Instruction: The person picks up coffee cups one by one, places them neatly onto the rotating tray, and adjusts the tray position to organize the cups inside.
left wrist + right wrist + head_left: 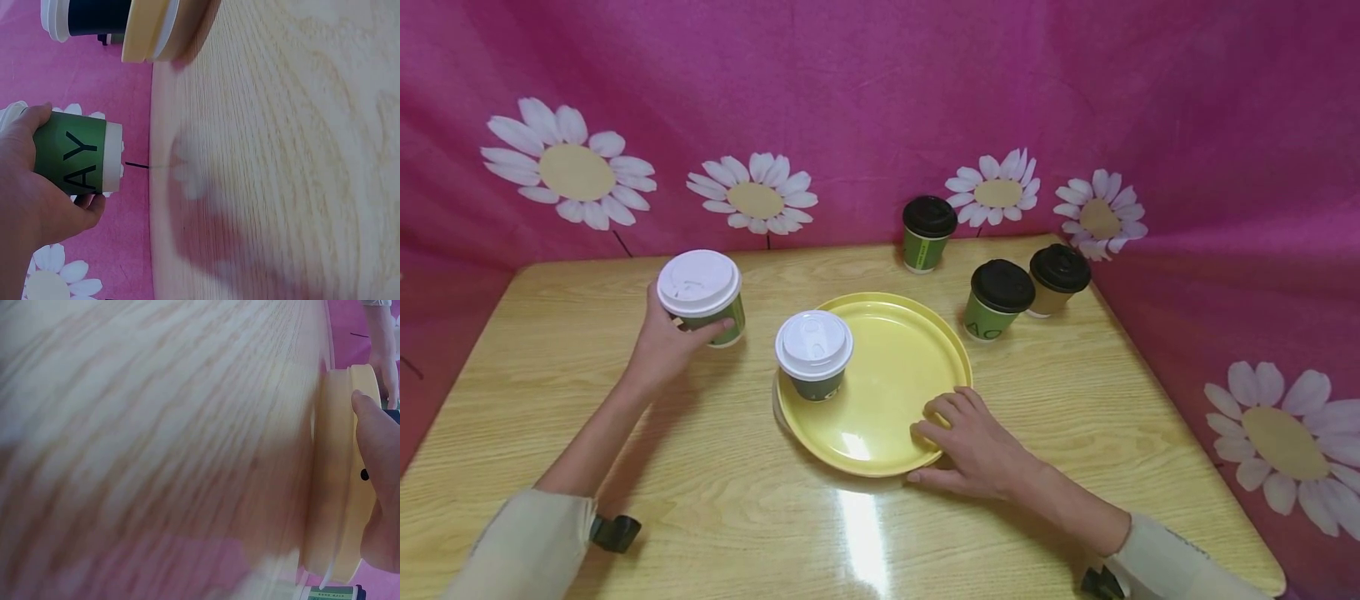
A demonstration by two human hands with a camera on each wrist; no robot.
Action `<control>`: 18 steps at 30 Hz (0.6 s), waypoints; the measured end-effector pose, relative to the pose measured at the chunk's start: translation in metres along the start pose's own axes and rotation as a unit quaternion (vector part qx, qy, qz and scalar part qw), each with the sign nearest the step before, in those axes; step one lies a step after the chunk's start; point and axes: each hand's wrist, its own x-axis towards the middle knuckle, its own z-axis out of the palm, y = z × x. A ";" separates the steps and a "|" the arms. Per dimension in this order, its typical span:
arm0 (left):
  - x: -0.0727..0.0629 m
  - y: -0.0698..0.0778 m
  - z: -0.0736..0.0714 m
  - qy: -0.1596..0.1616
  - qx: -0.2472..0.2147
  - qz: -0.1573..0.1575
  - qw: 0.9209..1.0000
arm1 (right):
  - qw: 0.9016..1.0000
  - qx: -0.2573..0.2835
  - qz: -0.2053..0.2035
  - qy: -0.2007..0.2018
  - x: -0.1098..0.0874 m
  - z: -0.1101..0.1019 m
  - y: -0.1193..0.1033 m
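Note:
My left hand (pixel 664 346) grips a green paper coffee cup (pixel 727 323) with a white lid, fingers and thumb wrapped round its side. Dark letters show on that cup (pixel 78 153) in the left wrist view, and its base hangs over the wooden table with a shadow below. A round yellow tray (pixel 910 358) lies to its right. On the tray's left part stands a dark green cup (pixel 816 387), also white-lidded. At the tray's near right edge my right hand (pixel 981 446) holds the rim, fingers curled over it and thumb (pixel 369 409) against the outer side.
Three black-lidded cups stand behind and right of the tray: a green one (pixel 922 246) at the back, a lighter green one (pixel 992 312), and a brown one (pixel 1051 292) close beside it. A pink flowered cloth (pixel 865 108) hangs round the wooden table (pixel 715 467).

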 end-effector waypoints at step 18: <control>-0.023 0.014 0.005 -0.021 0.000 0.002 1.000 | 1.000 0.001 -0.005 0.020 -0.001 0.002 0.000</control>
